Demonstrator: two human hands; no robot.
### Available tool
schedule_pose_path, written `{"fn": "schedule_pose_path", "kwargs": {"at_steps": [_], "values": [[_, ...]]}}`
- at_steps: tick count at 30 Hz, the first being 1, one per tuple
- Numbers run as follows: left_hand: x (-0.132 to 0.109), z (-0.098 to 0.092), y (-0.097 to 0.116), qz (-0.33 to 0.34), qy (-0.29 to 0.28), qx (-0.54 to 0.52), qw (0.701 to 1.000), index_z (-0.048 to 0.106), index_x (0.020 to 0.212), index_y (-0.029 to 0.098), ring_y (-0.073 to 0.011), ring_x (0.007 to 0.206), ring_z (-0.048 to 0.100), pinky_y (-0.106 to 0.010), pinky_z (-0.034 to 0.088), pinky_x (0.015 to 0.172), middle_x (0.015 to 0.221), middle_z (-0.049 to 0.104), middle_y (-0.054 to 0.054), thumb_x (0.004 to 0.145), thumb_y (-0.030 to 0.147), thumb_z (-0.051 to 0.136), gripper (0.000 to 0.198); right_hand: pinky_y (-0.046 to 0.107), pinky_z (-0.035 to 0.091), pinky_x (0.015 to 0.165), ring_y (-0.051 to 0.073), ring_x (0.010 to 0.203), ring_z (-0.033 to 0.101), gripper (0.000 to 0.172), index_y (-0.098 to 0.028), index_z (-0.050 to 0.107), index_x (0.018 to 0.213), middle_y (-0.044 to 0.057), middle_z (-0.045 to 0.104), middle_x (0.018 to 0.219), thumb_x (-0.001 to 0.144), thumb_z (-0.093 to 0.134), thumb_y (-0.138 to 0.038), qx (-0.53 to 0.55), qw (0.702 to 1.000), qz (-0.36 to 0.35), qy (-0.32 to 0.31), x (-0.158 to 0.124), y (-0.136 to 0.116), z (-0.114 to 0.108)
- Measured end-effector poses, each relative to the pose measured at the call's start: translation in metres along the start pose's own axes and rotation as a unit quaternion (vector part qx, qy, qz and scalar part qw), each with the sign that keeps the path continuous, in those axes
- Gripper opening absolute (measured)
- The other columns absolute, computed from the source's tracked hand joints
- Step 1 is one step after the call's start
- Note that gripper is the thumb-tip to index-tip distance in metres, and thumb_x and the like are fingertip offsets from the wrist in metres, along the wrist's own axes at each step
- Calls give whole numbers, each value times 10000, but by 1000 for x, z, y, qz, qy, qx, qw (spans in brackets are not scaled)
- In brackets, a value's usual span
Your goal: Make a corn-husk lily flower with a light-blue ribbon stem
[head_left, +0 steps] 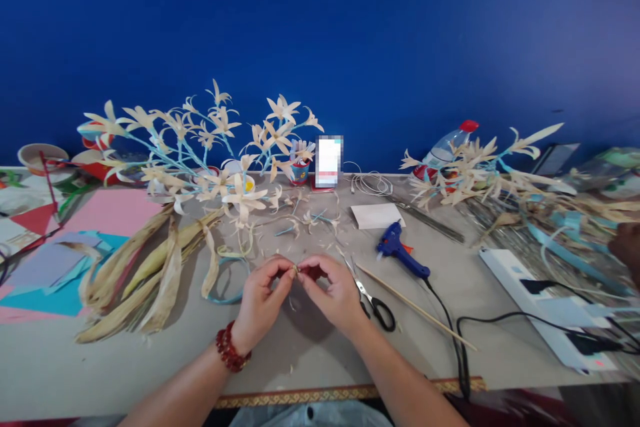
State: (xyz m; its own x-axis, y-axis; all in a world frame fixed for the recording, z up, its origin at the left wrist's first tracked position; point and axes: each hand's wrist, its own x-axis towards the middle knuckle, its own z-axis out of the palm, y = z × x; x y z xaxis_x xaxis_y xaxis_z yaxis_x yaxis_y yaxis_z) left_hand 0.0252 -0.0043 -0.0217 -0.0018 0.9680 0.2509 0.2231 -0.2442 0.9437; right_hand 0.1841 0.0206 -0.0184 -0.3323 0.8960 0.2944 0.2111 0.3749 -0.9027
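Note:
My left hand [271, 287] and my right hand [327, 287] meet over the middle of the table, fingertips pinched together. Between them is a tiny pale piece [296, 269], perhaps a bit of husk; most of it is hidden by the fingers. A red bead bracelet circles my left wrist. Scissors with black handles [373, 302] lie just right of my right hand, beside a thin wooden stick [420, 307]. A blue ribbon loop [225, 299] is left of my left hand. Small husk flowers with blue stems [320, 219] lie beyond my hands.
Dried corn husks [167, 280] and coloured paper [115, 210] cover the left. Husk flower branches [185, 130] stand behind. A blue glue gun [400, 250], a power strip [530, 300] with cords, and a phone [329, 160] are around. Another person's hand [625, 247] shows at far right.

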Motion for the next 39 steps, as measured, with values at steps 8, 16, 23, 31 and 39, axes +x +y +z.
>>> {"fn": "schedule_pose_path", "kwargs": {"at_steps": [8,16,23,31,39], "values": [[-1,1,-11,-95,-22,-124,988,650,810,172,-130,628,533,-229,435,590,715,581,-4,874,288,599,142,224,465,548,128,599,587,160,-181,575,819,4,627,702,802,653,-320,186,971,145,-27,1,8,6],[1,0,-9,-49,14,-90,995,666,799,174,-137,718,525,-236,434,658,773,573,-12,875,226,598,115,198,427,482,106,512,562,151,-175,580,759,-17,610,609,851,585,-295,160,973,157,-59,-4,12,11],[0,2,-9,-60,29,-163,984,706,775,184,-156,810,537,-250,450,716,824,567,-28,845,231,649,102,184,429,428,79,414,527,299,-173,546,709,-21,631,561,779,693,-424,318,921,216,-62,-1,10,14],[-2,5,-15,-134,24,-303,943,735,786,187,-116,714,560,-244,486,634,906,572,-26,795,216,712,39,183,444,444,75,420,550,332,-159,560,727,-6,668,577,755,744,-433,381,895,221,-69,-1,6,13],[-1,8,-5,-195,-13,-401,895,696,804,201,-95,498,528,-278,490,460,841,560,12,790,259,703,60,218,476,469,104,452,580,350,-176,531,733,5,674,613,767,716,-471,375,896,224,-83,-3,7,16]]}}
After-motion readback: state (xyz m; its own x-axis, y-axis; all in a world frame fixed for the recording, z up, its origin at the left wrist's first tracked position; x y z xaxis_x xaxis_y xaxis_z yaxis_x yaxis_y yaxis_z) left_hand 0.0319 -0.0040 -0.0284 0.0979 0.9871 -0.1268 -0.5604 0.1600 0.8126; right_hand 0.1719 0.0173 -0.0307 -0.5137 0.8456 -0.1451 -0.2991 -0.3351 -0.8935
